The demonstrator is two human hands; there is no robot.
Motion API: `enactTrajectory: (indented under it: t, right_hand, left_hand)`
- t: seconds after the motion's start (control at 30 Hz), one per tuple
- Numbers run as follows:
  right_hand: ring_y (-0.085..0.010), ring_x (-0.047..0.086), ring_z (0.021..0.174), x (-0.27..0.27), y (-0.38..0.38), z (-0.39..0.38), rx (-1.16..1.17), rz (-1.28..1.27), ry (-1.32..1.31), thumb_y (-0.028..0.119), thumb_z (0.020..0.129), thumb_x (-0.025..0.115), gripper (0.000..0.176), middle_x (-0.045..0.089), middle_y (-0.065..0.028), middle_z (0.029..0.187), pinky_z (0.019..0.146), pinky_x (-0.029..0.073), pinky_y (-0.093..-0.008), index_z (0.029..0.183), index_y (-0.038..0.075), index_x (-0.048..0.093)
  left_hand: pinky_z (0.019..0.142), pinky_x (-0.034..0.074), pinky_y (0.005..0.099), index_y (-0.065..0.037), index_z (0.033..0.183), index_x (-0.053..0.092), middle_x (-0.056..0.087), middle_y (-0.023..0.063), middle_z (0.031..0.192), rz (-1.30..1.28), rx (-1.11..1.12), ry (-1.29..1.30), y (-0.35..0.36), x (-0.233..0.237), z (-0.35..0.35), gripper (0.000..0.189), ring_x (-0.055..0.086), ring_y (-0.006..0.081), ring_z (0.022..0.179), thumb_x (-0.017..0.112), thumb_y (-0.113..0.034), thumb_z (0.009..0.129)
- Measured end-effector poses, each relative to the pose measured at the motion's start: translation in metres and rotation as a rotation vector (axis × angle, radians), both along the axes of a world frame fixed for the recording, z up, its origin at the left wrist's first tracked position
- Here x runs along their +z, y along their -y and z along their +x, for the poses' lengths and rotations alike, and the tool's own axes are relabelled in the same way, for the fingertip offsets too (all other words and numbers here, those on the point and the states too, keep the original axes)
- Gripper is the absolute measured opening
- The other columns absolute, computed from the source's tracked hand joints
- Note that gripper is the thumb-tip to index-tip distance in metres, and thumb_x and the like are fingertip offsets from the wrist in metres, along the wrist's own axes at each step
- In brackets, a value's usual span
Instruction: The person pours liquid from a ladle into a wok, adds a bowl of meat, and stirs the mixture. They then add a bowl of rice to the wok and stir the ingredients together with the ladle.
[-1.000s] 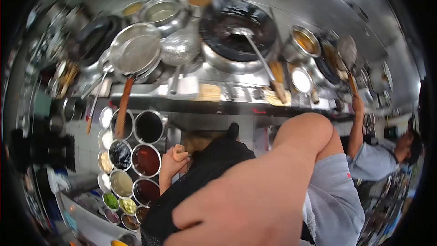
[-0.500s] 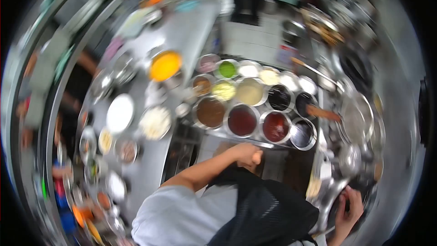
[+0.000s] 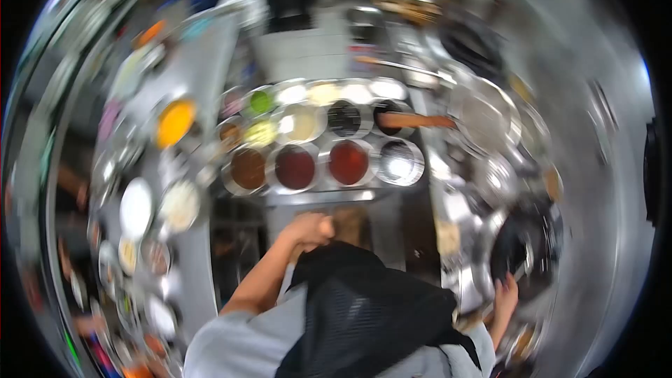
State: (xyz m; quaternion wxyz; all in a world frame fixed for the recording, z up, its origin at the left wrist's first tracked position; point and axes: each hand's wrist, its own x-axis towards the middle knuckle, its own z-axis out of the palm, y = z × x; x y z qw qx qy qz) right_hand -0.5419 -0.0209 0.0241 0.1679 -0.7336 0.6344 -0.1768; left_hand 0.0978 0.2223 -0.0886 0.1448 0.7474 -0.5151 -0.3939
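Observation:
My left hand [image 3: 311, 231] is closed in a fist in front of my black apron [image 3: 364, 308], below the front edge of a steel counter of sauce pots; I cannot tell what it holds, if anything. At lower right my right hand [image 3: 505, 297] has its fingers curled at the near edge of a black wok [image 3: 514, 248]. Nearest my left hand are pots of brown sauce [image 3: 248, 168], dark red sauce [image 3: 295, 168] and brighter red sauce [image 3: 348, 163]. A shiny pot [image 3: 400, 162] stands beside them. A wooden handle [image 3: 416, 120] lies across a pot of dark liquid.
A steel table [image 3: 192, 238] on the left bears a yellow-filled container [image 3: 176, 123], a white plate [image 3: 136, 208] and a bowl of white food [image 3: 180, 205]. A large strainer [image 3: 486, 115] and a long-handled ladle [image 3: 406, 66] lie on the right. People stand behind the left shelving.
The view has swung, so the counter and pots sit further left. My left hand stays in a fist; my right hand remains by the wok, more of which now shows.

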Motion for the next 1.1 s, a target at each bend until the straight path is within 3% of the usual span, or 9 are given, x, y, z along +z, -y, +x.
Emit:
enactTrajectory:
  t: [0.23, 0.4, 0.47, 0.63, 0.8, 0.9, 0.93, 1.03, 1.1]
  right_hand:
    - [-0.0468, 0.056, 0.125, 0.003, -0.094, -0.012, -0.451, 0.112, -0.136, 0.027, 0.083, 0.079, 0.094, 0.054, -0.0307, 0.138, 0.106, 0.046, -0.0488, 0.159, 0.008, 0.028]
    - [-0.0296, 0.072, 0.077, -0.046, -0.108, -0.034, -0.736, 0.207, 0.334, 0.020, 0.091, 0.071, 0.066, 0.070, -0.0213, 0.100, 0.062, 0.058, -0.0396, 0.148, 0.002, 0.043]
    - [-0.0103, 0.058, 0.057, -0.044, -0.108, -0.040, -0.682, 0.203, 0.781, 0.013, 0.097, 0.064, 0.036, 0.060, -0.0052, 0.080, 0.044, 0.045, -0.0274, 0.131, 0.004, 0.055]
    - [-0.0060, 0.047, 0.051, 0.061, -0.129, -0.017, -0.692, 0.096, 1.140, 0.017, 0.102, 0.058, 0.020, 0.050, 0.0020, 0.073, 0.042, 0.040, -0.0240, 0.121, 0.009, 0.056]
    - [-0.0078, 0.044, 0.045, 0.160, -0.173, -0.018, -0.511, 0.068, 1.531, 0.028, 0.107, 0.048, 0.042, 0.047, 0.0012, 0.070, 0.039, 0.038, -0.0237, 0.147, 0.014, 0.048]
    - [-0.0081, 0.043, 0.045, 0.137, -0.197, -0.032, -0.352, 0.181, 1.795, 0.030, 0.108, 0.048, 0.044, 0.046, 0.0012, 0.070, 0.039, 0.038, -0.0233, 0.148, 0.013, 0.048]
    - [-0.0073, 0.043, 0.045, 0.109, -0.201, -0.044, -0.354, 0.216, 1.735, 0.031, 0.108, 0.050, 0.045, 0.044, 0.0016, 0.069, 0.039, 0.039, -0.0240, 0.149, 0.012, 0.047]
    - [-0.0060, 0.045, 0.045, -0.048, -0.194, -0.065, -0.583, -0.308, 0.529, 0.021, 0.106, 0.055, 0.037, 0.048, 0.0016, 0.068, 0.037, 0.038, -0.0253, 0.140, 0.008, 0.052]
    - [-0.0063, 0.044, 0.042, -0.009, -0.204, -0.035, -0.706, 0.065, 0.990, 0.019, 0.105, 0.056, 0.029, 0.049, 0.0020, 0.064, 0.037, 0.037, -0.0250, 0.130, 0.005, 0.054]
  left_hand:
    - [0.088, 0.054, 0.0448, -0.004, 0.114, 0.067, 0.073, 0.0213, 0.105, -0.015, -0.216, -0.143, 0.092, 0.013, -0.059, 0.068, 0.070, 0.0402, 0.101, 0.092, -0.043, 0.064]
    - [0.087, 0.055, 0.0444, -0.002, 0.113, 0.068, 0.073, 0.0228, 0.104, -0.022, -0.460, -0.051, 0.139, 0.039, -0.102, 0.069, 0.070, 0.0405, 0.100, 0.093, -0.043, 0.063]
    - [0.087, 0.055, 0.0445, -0.002, 0.113, 0.068, 0.073, 0.0228, 0.105, -0.003, -0.532, 0.002, 0.152, 0.040, -0.117, 0.069, 0.070, 0.0404, 0.101, 0.093, -0.042, 0.063]
    - [0.085, 0.056, 0.0444, -0.001, 0.111, 0.070, 0.074, 0.0218, 0.101, -0.035, -0.673, -0.105, 0.189, 0.041, -0.150, 0.067, 0.072, 0.0392, 0.098, 0.093, -0.043, 0.064]
    - [0.084, 0.056, 0.0443, -0.001, 0.110, 0.070, 0.074, 0.0214, 0.100, -0.021, -0.841, -0.058, 0.221, 0.050, -0.200, 0.066, 0.072, 0.0395, 0.097, 0.092, -0.042, 0.064]
    - [0.084, 0.056, 0.0445, -0.002, 0.108, 0.069, 0.074, 0.0213, 0.100, -0.062, -0.934, -0.071, 0.233, 0.064, -0.241, 0.063, 0.071, 0.0403, 0.097, 0.092, -0.042, 0.065]
    - [0.084, 0.056, 0.0444, -0.002, 0.108, 0.069, 0.074, 0.0212, 0.100, -0.095, -0.933, -0.102, 0.236, 0.067, -0.254, 0.062, 0.071, 0.0403, 0.097, 0.092, -0.042, 0.065]
    - [0.085, 0.056, 0.0441, -0.002, 0.109, 0.069, 0.074, 0.0207, 0.101, -0.104, -0.968, -0.150, 0.237, 0.079, -0.285, 0.062, 0.071, 0.0404, 0.098, 0.091, -0.042, 0.067]
    - [0.086, 0.056, 0.0424, -0.003, 0.112, 0.069, 0.074, 0.0190, 0.102, -0.070, -0.976, -0.177, 0.236, 0.081, -0.301, 0.061, 0.072, 0.0379, 0.097, 0.091, -0.039, 0.068]
